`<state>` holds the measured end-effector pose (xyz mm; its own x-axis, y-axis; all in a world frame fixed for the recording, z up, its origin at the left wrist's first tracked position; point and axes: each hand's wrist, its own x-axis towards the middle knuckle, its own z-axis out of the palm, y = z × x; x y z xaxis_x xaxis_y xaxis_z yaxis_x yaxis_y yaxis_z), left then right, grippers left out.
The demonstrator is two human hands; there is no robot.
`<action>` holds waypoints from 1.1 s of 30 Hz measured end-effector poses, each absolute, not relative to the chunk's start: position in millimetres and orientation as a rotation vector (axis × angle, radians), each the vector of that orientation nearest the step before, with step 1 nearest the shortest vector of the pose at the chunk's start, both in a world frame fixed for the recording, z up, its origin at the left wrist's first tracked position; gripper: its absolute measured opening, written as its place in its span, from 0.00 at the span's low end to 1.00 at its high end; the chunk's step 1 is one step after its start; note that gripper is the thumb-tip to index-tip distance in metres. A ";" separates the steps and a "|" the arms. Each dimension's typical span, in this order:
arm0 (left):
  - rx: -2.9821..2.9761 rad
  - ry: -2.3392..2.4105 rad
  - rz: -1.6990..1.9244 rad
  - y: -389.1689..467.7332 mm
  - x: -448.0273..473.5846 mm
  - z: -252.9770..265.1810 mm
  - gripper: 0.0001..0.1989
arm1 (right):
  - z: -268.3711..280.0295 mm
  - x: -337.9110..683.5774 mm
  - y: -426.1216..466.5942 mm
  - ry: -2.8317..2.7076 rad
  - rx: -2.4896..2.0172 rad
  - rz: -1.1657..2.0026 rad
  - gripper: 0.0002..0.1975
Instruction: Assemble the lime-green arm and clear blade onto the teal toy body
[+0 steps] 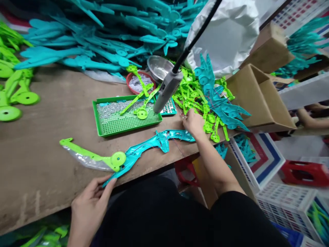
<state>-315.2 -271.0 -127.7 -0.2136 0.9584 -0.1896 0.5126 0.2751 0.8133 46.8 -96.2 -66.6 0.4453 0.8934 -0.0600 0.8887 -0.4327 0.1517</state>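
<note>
A teal plastic toy bow shell (151, 140) lies hollow side up along the table's front edge, with thin red wires inside. A lime-green limb (95, 154) with a round hub is set at its left end, and a clear plastic piece (87, 162) runs along that limb. My left hand (92, 195) pinches the shell's left tip between thumb and fingers. Beyond the shell's right end, my right hand (194, 122) has its fingers closed beside the lime-green parts pile (190, 91). What those fingertips hold is too small to make out.
A grey screwdriver (168, 89) hangs on a black cord above a green tray (128, 127) of screws. Behind are a red basket (131, 90), a steel bowl (159, 67) and stacked teal shells (102, 44). An open cardboard box (257, 99) stands right.
</note>
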 end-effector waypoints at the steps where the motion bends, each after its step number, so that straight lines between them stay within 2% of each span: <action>1: 1.376 1.819 0.799 -270.6 -314.8 -124.0 0.21 | -59.7 45.4 -100.5 1.569 2.504 0.043 0.20; 2: 1.422 1.791 0.809 -269.9 -314.5 -120.0 0.20 | -52.5 44.6 -105.0 1.582 2.470 0.041 0.22; 6: 1.453 1.783 0.813 -266.9 -314.7 -110.7 0.18 | -26.1 45.8 -122.3 1.728 2.221 -0.081 0.17; 8: 1.407 1.846 0.831 -266.8 -314.7 -111.1 0.23 | -14.1 45.5 -132.4 1.811 2.131 -0.019 0.16; 11: 1.461 1.883 0.874 -267.0 -313.2 -112.9 0.37 | 3.4 37.2 -152.0 1.970 2.089 0.045 0.13; 13: 1.583 1.866 0.833 -265.4 -311.3 -112.5 0.43 | 10.6 23.8 -166.2 2.136 2.111 -0.146 0.10; 17: 1.761 1.851 0.652 -256.4 -308.3 -108.4 0.44 | 1.5 -18.8 -187.2 2.467 1.931 -0.973 0.10; 19: 1.730 1.868 0.558 -250.9 -308.4 -106.2 0.46 | -12.5 -39.4 -192.2 2.557 1.738 -1.159 0.10; 24: 1.576 1.838 0.498 -241.3 -311.5 -102.7 0.49 | -44.1 -62.6 -197.6 2.607 1.527 -1.247 0.11; 33: 1.475 1.800 0.579 -236.9 -312.4 -102.1 0.47 | -61.7 -67.2 -201.2 2.571 1.533 -1.357 0.11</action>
